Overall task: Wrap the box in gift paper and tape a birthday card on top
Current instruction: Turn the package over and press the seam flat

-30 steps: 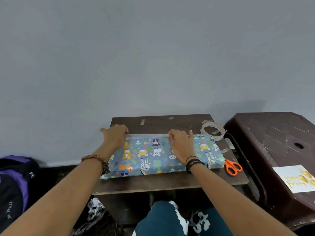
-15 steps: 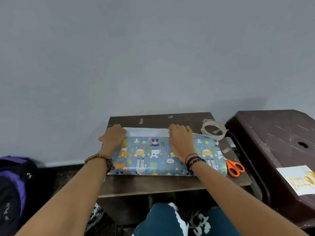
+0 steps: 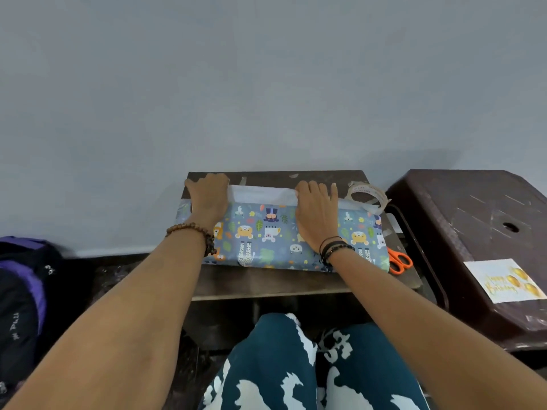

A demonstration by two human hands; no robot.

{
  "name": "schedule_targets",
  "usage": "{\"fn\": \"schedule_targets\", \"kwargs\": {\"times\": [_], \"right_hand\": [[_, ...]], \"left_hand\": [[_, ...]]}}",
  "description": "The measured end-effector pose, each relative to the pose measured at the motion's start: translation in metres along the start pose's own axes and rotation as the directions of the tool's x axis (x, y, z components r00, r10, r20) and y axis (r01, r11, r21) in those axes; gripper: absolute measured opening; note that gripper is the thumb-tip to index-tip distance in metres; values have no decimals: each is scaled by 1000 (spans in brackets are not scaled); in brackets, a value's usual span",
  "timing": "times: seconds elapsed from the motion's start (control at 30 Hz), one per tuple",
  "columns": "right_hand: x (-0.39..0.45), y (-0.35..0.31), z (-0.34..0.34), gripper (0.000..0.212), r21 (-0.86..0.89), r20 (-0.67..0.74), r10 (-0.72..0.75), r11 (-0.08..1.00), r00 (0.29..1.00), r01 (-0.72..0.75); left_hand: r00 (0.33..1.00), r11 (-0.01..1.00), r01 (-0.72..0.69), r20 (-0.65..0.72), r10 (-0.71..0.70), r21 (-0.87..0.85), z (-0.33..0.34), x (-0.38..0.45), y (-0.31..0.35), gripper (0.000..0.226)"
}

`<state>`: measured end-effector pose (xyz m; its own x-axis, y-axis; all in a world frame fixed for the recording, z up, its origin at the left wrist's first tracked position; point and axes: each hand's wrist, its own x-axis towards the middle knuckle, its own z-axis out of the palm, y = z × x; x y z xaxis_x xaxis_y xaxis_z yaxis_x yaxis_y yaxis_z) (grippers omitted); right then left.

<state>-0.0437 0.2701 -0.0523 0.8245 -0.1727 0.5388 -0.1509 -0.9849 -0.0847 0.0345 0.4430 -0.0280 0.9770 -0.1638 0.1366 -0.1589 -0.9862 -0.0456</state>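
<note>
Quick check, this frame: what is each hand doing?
Left hand: grips the far edge of the gift paper.
Right hand: lies on the paper, fingers curled over its far edge.

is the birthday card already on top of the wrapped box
No, the birthday card lies on the dark plastic stool to the right, apart from the gift paper on the table.

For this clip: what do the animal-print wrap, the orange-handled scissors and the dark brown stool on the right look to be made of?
Animal-print wrap: thin paper, printed outside, plain white underside showing at the far folded edge; creases sharply.
Orange-handled scissors: smooth, probably plastic handles; blades hidden under the wrap.
Dark brown stool: likely moulded plastic, glossy, scuffed, with a round hole in its top.
</note>
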Motion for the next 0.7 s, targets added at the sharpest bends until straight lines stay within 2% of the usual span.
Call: {"fn": "schedule_targets", "kwargs": {"times": [0.1, 0.23, 0.37, 0.47, 0.57, 0.63, 0.7], "right_hand": [[4, 2, 1, 21, 15, -3, -17, 1000, 1000, 17], [10, 8, 9, 17, 43, 65, -44, 998, 997, 41], [6, 11, 18, 20, 62, 139, -54, 997, 989, 46], [6, 12, 20, 24, 88, 171, -51, 995, 984, 36], [9, 11, 16, 27, 108, 239, -38, 994, 970, 13], [11, 12, 13, 28, 132, 274, -32, 991, 961, -4], [11, 11, 11, 28, 166, 275, -39, 986, 961, -8]], "left_hand": [[999, 999, -43, -23, 43, -7, 0, 6, -6, 36], [990, 976, 122, -45, -132, -181, 0, 12, -15, 27], [970, 888, 241, 128, -207, -393, 11, 10, -17, 32], [911, 807, 412, 216, -352, -423, 19, 10, -35, 33], [883, 819, 465, 106, -458, -338, 25, -1, -45, 29], [915, 891, 389, -14, -403, -235, 28, -9, -45, 26], [956, 949, 230, -130, -261, -215, 28, -8, -46, 25]]}}
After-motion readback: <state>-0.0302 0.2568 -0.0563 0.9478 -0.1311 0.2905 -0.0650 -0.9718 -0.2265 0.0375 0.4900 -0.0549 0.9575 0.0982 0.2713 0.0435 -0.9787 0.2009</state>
